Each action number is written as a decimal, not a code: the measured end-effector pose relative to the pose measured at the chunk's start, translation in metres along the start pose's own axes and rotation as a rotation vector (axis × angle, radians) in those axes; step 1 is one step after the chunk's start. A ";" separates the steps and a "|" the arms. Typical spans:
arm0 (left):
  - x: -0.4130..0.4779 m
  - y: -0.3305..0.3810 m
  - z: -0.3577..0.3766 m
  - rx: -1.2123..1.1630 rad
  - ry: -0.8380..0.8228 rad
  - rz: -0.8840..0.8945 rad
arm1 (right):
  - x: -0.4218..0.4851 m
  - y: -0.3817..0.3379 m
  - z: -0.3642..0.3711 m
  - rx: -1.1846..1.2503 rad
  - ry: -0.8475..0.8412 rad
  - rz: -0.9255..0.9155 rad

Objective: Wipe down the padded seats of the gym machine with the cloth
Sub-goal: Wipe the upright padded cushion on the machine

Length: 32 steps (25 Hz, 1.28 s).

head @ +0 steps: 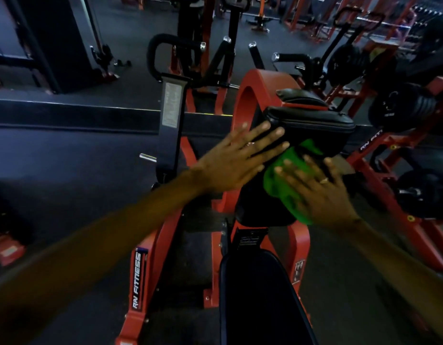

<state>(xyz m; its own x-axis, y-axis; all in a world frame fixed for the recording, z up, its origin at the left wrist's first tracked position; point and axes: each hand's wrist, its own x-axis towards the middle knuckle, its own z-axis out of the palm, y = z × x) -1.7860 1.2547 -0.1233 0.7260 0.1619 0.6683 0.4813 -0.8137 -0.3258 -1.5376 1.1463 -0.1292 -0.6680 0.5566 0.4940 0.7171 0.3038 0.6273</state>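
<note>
A green cloth (280, 180) lies against the black chest pad (255, 207) of the red gym machine (245, 100). My right hand (315, 188) presses flat on the cloth with its fingers spread. Just left of it, my left hand (235, 158) reaches out with straight fingers, the fingertips at the pad's upper left edge. Above sits another black pad (312, 120). The long black seat pad (260, 295) stretches toward me at the bottom.
Black handles (165, 43) and bars rise behind the machine. Weight plates (402, 110) hang on red frames at the right. A dark upright post with a label (172, 108) stands to the left. The dark floor (66, 158) spreads out on the left.
</note>
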 end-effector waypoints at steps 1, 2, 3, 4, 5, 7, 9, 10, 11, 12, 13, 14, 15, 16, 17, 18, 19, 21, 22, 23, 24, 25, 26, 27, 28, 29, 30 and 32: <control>-0.005 0.015 0.007 -0.083 0.015 -0.087 | 0.000 0.009 -0.006 0.031 0.022 0.085; -0.015 0.034 0.016 -0.180 0.009 -0.199 | 0.004 0.019 -0.009 0.040 0.040 0.150; -0.027 0.060 0.027 -0.214 -0.017 -0.326 | 0.014 0.024 -0.011 0.084 0.040 0.184; -0.035 0.084 0.036 -0.277 -0.038 -0.420 | 0.024 0.026 -0.015 0.118 0.050 0.215; -0.042 0.104 0.046 -0.314 -0.042 -0.512 | 0.039 0.029 -0.019 0.141 0.059 0.226; -0.045 0.122 0.060 -0.401 -0.020 -0.633 | 0.070 0.035 -0.031 0.185 0.066 0.201; -0.044 0.126 0.064 -0.409 0.025 -0.658 | 0.106 0.038 -0.040 0.217 0.020 0.163; -0.043 0.127 0.067 -0.405 0.049 -0.651 | 0.119 0.039 -0.042 0.207 -0.018 0.136; -0.046 0.126 0.068 -0.402 0.060 -0.644 | 0.128 0.036 -0.041 0.205 -0.061 0.102; -0.047 0.125 0.069 -0.403 0.073 -0.632 | 0.129 0.038 -0.042 0.199 -0.085 0.055; -0.047 0.124 0.070 -0.400 0.085 -0.621 | 0.123 0.046 -0.044 0.200 -0.099 0.015; -0.049 0.122 0.070 -0.400 0.091 -0.618 | 0.115 0.055 -0.046 0.209 -0.108 -0.003; -0.048 0.121 0.070 -0.403 0.087 -0.619 | 0.106 0.065 -0.048 0.225 -0.107 -0.009; -0.048 0.120 0.070 -0.398 0.070 -0.618 | 0.101 0.070 -0.050 0.238 -0.106 -0.004; -0.048 0.120 0.071 -0.392 0.055 -0.613 | 0.103 0.070 -0.050 0.238 -0.107 0.012; -0.047 0.120 0.071 -0.393 0.044 -0.601 | 0.111 0.063 -0.049 0.216 -0.110 0.033; -0.046 0.120 0.071 -0.381 0.033 -0.593 | 0.122 0.053 -0.047 0.184 -0.107 0.049; -0.047 0.121 0.071 -0.359 0.019 -0.593 | 0.134 0.040 -0.042 0.126 -0.110 0.041; -0.048 0.122 0.071 -0.345 0.014 -0.596 | 0.130 0.040 -0.040 0.124 -0.095 0.030; -0.046 0.120 0.069 -0.325 0.007 -0.582 | 0.120 0.048 -0.040 0.132 -0.057 0.025; -0.046 0.120 0.069 -0.319 0.006 -0.584 | 0.107 0.055 -0.039 0.148 -0.018 0.021; -0.045 0.122 0.068 -0.318 0.013 -0.595 | 0.092 0.061 -0.038 0.169 0.015 0.035; -0.043 0.123 0.069 -0.312 0.015 -0.599 | 0.083 0.062 -0.038 0.187 0.038 0.073; -0.046 0.123 0.069 -0.296 0.008 -0.609 | 0.082 0.054 -0.036 0.196 0.051 0.124; -0.041 0.124 0.070 -0.275 0.004 -0.593 | 0.088 0.046 -0.039 0.165 0.055 0.179; -0.041 0.126 0.071 -0.250 -0.005 -0.588 | 0.101 0.033 -0.038 0.127 0.032 0.194; -0.044 0.128 0.071 -0.222 -0.004 -0.605 | 0.116 0.022 -0.035 0.100 -0.014 0.154; -0.043 0.132 0.072 -0.192 0.017 -0.604 | 0.133 0.018 -0.035 0.079 -0.115 0.060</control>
<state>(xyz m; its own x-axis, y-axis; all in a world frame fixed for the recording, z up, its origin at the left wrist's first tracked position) -1.7180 1.1812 -0.2431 0.3451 0.6164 0.7078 0.7060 -0.6674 0.2370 -1.6199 1.1986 -0.0312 -0.5995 0.6593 0.4539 0.7715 0.3249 0.5470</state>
